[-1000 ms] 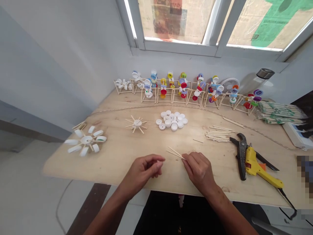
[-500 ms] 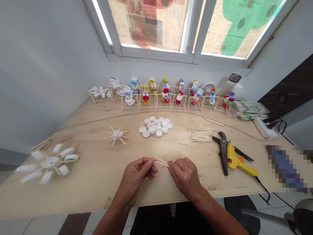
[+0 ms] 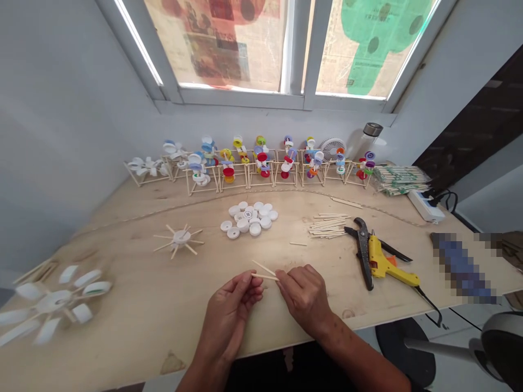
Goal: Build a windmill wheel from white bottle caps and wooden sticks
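Note:
Both my hands meet over the near middle of the plywood table [image 3: 134, 326]. My right hand [image 3: 304, 296] pinches two thin wooden sticks [image 3: 263, 271] that point up and to the left. My left hand [image 3: 232, 307] has its fingertips closed on the near stick's left end. Beyond the hands lies a heap of white bottle caps [image 3: 249, 218]. A white cap with stick spokes [image 3: 178, 239] lies to the left of the heap. A finished white cap wheel [image 3: 51, 302] rests at the table's left corner.
A pile of cut sticks [image 3: 327, 225], black cutters [image 3: 362, 245] and a yellow glue gun [image 3: 386, 264] lie to the right. A row of colourful cap wheels on stick frames [image 3: 253, 160] lines the back wall, with a small fan [image 3: 330, 147], a bottle, packed sticks [image 3: 400, 179] and a power strip.
My left hand has come across and closed on the end of the sticks held by my right hand. The view has swung to the right and upward.

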The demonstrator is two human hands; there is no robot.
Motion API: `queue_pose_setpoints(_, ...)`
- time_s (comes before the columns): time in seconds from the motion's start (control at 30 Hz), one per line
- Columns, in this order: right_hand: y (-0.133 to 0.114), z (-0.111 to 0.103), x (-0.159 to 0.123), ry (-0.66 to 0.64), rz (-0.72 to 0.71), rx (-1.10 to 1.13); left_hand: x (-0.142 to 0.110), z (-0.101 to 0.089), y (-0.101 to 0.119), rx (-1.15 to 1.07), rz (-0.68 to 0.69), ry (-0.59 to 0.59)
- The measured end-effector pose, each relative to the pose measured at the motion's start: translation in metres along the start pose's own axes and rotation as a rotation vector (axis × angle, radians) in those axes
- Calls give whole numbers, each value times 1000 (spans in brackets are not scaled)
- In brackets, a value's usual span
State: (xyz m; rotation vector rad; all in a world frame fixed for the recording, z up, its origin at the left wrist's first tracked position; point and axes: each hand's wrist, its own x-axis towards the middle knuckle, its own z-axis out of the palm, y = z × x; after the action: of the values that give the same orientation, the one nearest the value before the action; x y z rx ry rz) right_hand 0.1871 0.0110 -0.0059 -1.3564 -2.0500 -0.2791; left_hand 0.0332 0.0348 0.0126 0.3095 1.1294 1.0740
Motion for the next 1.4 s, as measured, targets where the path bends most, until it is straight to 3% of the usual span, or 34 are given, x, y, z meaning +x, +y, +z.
queue_pose_setpoints(0.43, 12, -1, 0, 29, -34, 26, 2, 9, -3, 8, 37, -75)
queue_pose_setpoints(0.83, 13, 5, -1, 14, -72, 44, 8, 14, -3, 35, 156, -60)
queue_pose_setpoints(1.1, 9, 3, -3, -97, 90, 271, 11, 14, -4, 210, 345, -34)
queue_pose_setpoints(1.4, 4, -6, -2, -232, 395, 612, 7, 10, -3, 501, 583, -66)
